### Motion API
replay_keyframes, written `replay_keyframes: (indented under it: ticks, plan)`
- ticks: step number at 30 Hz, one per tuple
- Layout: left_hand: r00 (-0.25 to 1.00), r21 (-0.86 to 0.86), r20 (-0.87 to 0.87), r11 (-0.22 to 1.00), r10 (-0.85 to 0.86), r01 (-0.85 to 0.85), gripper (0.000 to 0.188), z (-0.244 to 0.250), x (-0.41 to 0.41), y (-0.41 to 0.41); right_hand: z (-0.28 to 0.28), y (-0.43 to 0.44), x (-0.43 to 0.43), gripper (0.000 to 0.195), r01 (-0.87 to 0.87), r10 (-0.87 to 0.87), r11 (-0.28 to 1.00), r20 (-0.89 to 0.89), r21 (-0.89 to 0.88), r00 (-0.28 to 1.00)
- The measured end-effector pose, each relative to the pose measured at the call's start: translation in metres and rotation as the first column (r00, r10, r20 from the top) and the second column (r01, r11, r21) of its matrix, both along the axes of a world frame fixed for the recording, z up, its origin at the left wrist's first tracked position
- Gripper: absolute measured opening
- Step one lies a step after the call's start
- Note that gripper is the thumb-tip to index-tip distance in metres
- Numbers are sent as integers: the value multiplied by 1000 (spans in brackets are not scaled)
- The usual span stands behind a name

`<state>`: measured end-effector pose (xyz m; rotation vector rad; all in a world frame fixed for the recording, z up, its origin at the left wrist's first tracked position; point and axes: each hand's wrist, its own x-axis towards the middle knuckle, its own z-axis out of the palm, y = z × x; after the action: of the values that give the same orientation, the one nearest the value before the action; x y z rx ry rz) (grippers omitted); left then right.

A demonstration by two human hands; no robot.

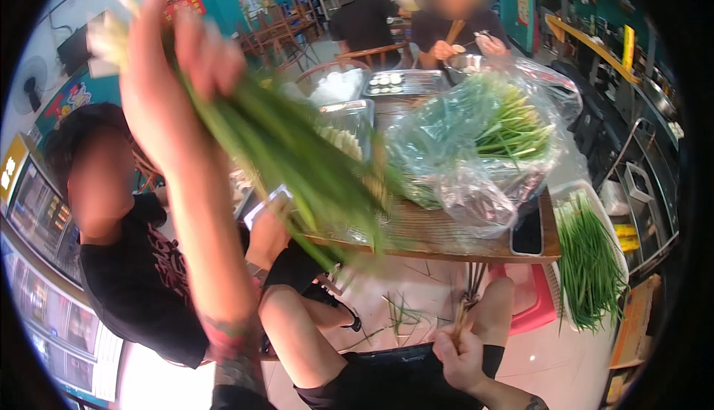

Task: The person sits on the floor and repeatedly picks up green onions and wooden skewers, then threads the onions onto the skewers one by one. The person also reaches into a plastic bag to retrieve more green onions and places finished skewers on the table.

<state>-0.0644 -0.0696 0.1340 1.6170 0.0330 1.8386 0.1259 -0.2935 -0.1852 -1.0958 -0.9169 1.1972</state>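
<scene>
My left hand (184,47) is raised high at the upper left, blurred by motion. It grips a bunch of garlic chives (290,153) by the pale stem end. The long green leaves hang down to the right, across the wooden table (413,231). Low over my lap, my right hand (460,351) closes around a bundle of thin sticks (462,318) that look like skewers. Their dark ends point up towards the table edge. A clear plastic bag (479,198) of more chives (510,125) lies on the table, its mouth facing right.
A phone (526,231) lies at the table's near right corner. Beside it, a white basket (574,192) of chives stands by a pink stool (527,298). Metal trays (410,82) sit farther back. One person (139,254) sits close left; another (463,36) works opposite. Loose leaves (401,315) litter the floor.
</scene>
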Motion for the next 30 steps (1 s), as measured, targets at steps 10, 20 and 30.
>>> replay_keyframes:
  ticks: [10, 20, 30]
  plan:
    - [846, -381, -519, 919, -120, -103, 22, -271, -2, -52, 3, 26, -1, 11, 21, -45, 998, 416, 63, 908]
    - [558, -648, -567, 747, -606, 152, 25, -310, 10, -38, 42, 103, -14, 32, 5, -40, 994, 315, 109, 948]
    - [521, -617, -627, 777, -580, 124, 25, -318, 16, -47, 12, 89, -10, 11, 57, -134, 973, 348, 222, 928]
